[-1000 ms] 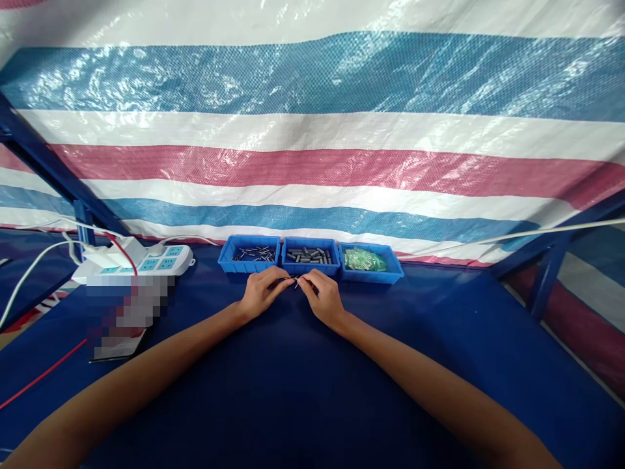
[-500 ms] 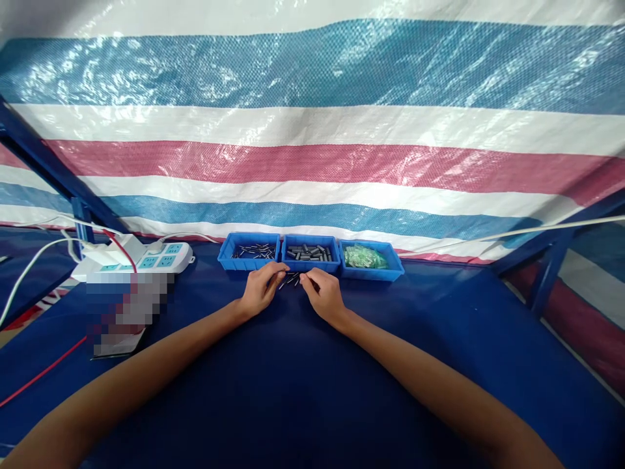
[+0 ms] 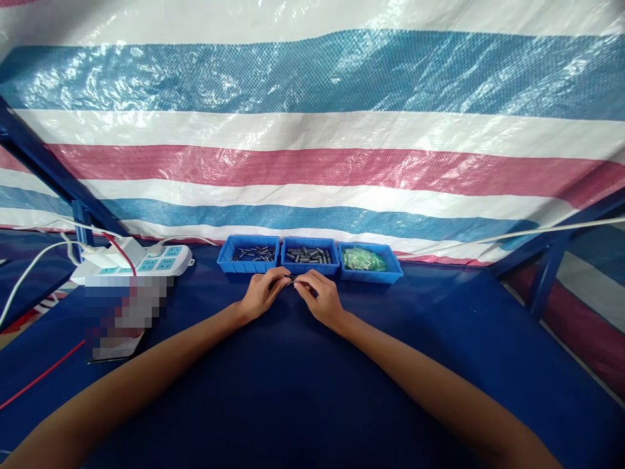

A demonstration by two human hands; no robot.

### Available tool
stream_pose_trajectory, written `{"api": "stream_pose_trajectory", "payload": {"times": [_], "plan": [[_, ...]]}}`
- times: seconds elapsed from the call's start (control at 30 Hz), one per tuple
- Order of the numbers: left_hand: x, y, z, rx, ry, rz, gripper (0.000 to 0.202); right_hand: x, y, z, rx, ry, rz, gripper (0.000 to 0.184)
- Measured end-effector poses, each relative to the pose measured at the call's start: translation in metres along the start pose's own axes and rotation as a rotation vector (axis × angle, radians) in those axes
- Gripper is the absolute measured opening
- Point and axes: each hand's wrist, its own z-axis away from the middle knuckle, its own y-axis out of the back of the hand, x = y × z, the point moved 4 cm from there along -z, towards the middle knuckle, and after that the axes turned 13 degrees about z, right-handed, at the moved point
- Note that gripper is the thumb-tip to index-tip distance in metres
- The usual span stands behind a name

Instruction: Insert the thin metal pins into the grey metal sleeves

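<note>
My left hand and my right hand are pinched close together, fingertips nearly touching, in front of the bins. A thin dark rod shows between the fingertips, its left end in my left hand. What my right fingers pinch is too small to make out. Just behind stand three blue bins in a row. The left bin has thin dark metal rods, the middle bin short dark grey cylinders, the right bin small clear-green pieces.
A white power strip with plugs and cables lies at the left. A blurred flat item is in front of it, crossed by a red cable. A striped tarp hangs behind the blue table; blue frame posts stand at the sides.
My hands have come together, the right fingertips moving left to meet the left ones. The loose dark rods seen on the table between them are now mostly hidden by the fingers.
</note>
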Motion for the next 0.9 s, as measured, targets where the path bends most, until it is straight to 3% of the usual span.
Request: {"api": "stream_pose_trajectory", "payload": {"times": [0.2, 0.43, 0.77, 0.9], "plan": [[0.004, 0.001, -0.003, -0.003, 0.012, -0.015, 0.019, -0.002, 0.0, -0.001, -0.009, 0.013, -0.025, 0.017], [0.011, 0.002, -0.009, 0.028, 0.029, -0.021, 0.018, 0.0, 0.006, -0.002, 0.069, -0.046, -0.013, 0.024], [0.021, 0.006, -0.009, 0.02, -0.055, 0.068, 0.007, 0.002, -0.004, -0.001, -0.058, -0.01, 0.048, 0.036], [0.022, 0.006, -0.01, 0.016, -0.037, 0.058, 0.008, 0.001, -0.002, -0.002, -0.048, -0.033, 0.047, 0.031]]}}
